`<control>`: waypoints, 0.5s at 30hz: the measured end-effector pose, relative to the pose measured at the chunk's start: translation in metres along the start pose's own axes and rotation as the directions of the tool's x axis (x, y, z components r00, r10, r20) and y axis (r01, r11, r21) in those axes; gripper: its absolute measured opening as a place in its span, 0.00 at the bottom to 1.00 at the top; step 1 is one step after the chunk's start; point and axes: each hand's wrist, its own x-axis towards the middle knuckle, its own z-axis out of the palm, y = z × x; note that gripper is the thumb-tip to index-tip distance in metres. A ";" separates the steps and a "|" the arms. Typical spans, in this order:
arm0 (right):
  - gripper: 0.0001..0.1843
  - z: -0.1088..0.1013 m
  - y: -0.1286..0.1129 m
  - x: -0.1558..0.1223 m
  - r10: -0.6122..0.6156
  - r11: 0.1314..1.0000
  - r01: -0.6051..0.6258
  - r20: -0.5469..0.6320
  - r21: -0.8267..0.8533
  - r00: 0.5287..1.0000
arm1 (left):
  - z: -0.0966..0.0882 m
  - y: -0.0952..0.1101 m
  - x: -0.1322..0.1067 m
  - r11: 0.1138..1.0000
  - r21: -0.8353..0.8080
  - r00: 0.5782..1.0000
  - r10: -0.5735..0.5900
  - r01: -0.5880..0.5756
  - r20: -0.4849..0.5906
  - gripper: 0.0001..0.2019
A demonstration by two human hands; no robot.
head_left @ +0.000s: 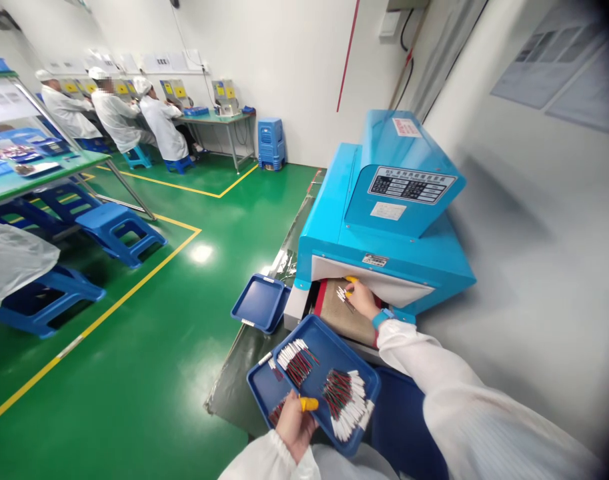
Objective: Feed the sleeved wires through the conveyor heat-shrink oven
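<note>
My left hand (295, 427), a yellow cot on one finger, grips the near-left edge of a blue tray (318, 325). In that tray lie two bundles of short red and dark wires with white sleeves, one bundle of wires (297, 360) at the upper left and another group of wires (344, 403) at the right. My right hand (363, 300), also with a yellow finger cot, is at the mouth of a blue heating machine (324, 240), over its brown conveyor belt (334, 317). Its fingers are closed around a few white-sleeved wires (341, 295), partly hidden by the hand.
Under the held tray sits a second tray (257, 380). More blue trays (258, 300) stand on the bench's left edge, and a dark blue tray (407, 420) lies near my right forearm. Blue stools (121, 230) and seated co-workers (164, 120) are across the green floor.
</note>
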 end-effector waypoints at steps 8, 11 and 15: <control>0.09 0.005 0.001 -0.002 -0.075 0.997 0.075 0.012 -0.004 0.997 | 0.000 0.000 -0.002 1.000 0.003 1.000 0.006 -0.006 0.002 0.29; 0.11 0.003 -0.002 -0.005 -0.054 0.998 0.055 0.023 -0.009 0.998 | -0.001 -0.001 -0.002 1.000 -0.001 1.000 0.011 -0.011 0.003 0.30; 0.11 -0.003 -0.007 -0.007 -0.048 0.999 0.048 0.026 -0.010 0.999 | -0.004 -0.002 -0.002 1.000 -0.004 1.000 0.019 -0.018 0.019 0.29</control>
